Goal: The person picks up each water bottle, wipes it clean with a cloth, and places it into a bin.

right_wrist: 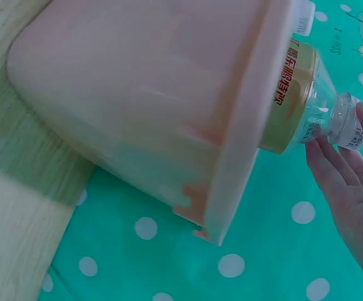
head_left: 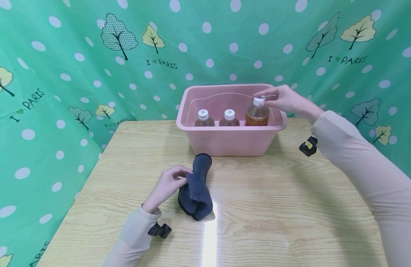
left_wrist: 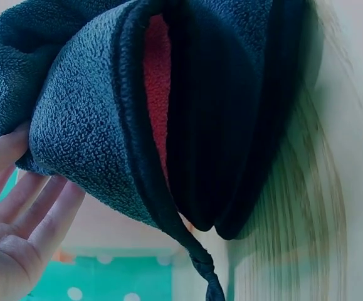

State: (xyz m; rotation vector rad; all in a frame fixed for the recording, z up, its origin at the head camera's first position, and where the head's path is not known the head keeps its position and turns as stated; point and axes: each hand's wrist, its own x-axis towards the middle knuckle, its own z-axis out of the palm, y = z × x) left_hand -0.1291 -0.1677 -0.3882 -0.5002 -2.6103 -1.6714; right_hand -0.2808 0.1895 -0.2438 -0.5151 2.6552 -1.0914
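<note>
My left hand pinches the edge of a dark blue-grey towel, which lies folded on the table. In the left wrist view the towel looks fluffy with a dark trimmed border, and a bit of red shows inside its fold. My right hand grips the white cap of a clear bottle at the right end of a pink tub. In the right wrist view, the bottle has a printed yellowish label, and its lower part is hidden behind the tub's rim.
Two more white-capped bottles, a left one and a middle one, stand in the tub. The tub sits at the back of the wooden table. Behind it hangs a green dotted cloth.
</note>
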